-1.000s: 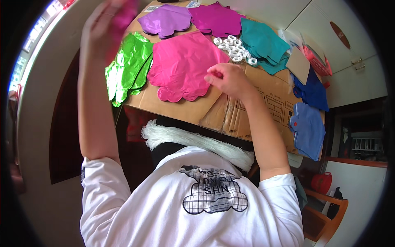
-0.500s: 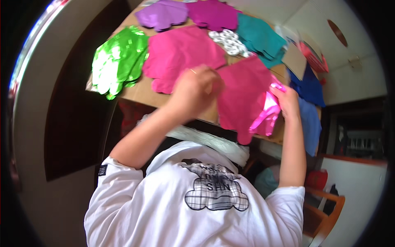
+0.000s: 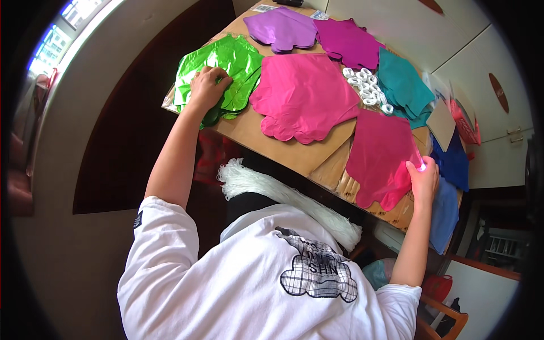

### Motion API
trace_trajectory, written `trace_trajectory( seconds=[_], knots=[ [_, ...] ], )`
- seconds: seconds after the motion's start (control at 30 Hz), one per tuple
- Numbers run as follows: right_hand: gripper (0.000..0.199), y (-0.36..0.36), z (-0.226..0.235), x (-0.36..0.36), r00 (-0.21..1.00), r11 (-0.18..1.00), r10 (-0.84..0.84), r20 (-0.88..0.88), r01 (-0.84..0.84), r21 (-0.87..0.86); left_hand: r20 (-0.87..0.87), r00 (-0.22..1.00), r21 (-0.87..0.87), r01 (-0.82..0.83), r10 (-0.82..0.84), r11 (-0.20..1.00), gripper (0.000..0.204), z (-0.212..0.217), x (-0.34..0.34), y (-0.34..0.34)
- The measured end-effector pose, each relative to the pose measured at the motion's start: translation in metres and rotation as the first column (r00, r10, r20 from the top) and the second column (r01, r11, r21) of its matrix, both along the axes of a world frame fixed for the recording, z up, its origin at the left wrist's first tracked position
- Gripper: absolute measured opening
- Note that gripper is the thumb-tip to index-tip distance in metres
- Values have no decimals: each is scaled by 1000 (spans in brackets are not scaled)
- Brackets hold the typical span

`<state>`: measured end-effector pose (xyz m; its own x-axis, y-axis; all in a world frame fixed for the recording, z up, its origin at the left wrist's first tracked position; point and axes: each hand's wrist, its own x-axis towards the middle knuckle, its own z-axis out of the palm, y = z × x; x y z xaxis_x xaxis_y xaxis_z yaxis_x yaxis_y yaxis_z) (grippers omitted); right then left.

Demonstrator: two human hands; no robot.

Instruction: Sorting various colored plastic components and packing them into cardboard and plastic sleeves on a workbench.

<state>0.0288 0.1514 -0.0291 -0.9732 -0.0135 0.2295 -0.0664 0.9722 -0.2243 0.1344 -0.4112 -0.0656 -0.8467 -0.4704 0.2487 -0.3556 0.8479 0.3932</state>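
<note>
White cloth fills the bottom of the frame: it is the person's shirt [image 3: 272,283], with a checked cloud shape on it. Just above the shirt, near the middle, lies a fluffy bunch of white string [image 3: 283,195], hanging in front of the table edge.

At the right side of the frame, the right hand [image 3: 422,178] rests on the edge of a dark pink foil balloon [image 3: 381,156]. The fingers pinch the balloon's right edge, so this hand is holding it. The balloon is flat and lies on brown cardboard [image 3: 317,161] that covers the table. Just right of the hand lie flat blue balloons [image 3: 450,187], partly hanging past the cardboard.

At the upper left, the left hand [image 3: 208,88] lies on a pile of shiny green balloons [image 3: 226,65]. The fingers curl down onto the foil and press on it; I cannot tell if they grip it.

Between the two hands, in the upper middle, is a big bright pink balloon [image 3: 306,96], flat and touching the green pile's side. Farther up and to the right is a heap of small white rings [image 3: 365,90], beside a teal balloon [image 3: 399,88]. At the very top lie a purple balloon [image 3: 283,28] and a magenta balloon [image 3: 348,42], side by side.
</note>
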Motion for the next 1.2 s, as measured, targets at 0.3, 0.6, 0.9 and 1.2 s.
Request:
trace_trajectory(
  seconds=[0.3,0.6,0.9,1.2],
  knots=[
    [59,-8,6,21,991,960,129,-30,-118,255,-62,994,43,89,-87,995,30,5,6,3],
    [30,-110,64,36,777,811,554,-300,-585,-20,-56,993,54,106,-103,993,37,16,10,9],
    [19,-265,45,29,415,352,895,-163,-882,-313,61,993,259,84,-103,962,29,28,5,-15],
    [25,-411,-3,26,227,226,973,-35,-974,-31,127,983,341,80,-131,937,30,65,-9,-48]
  ],
)
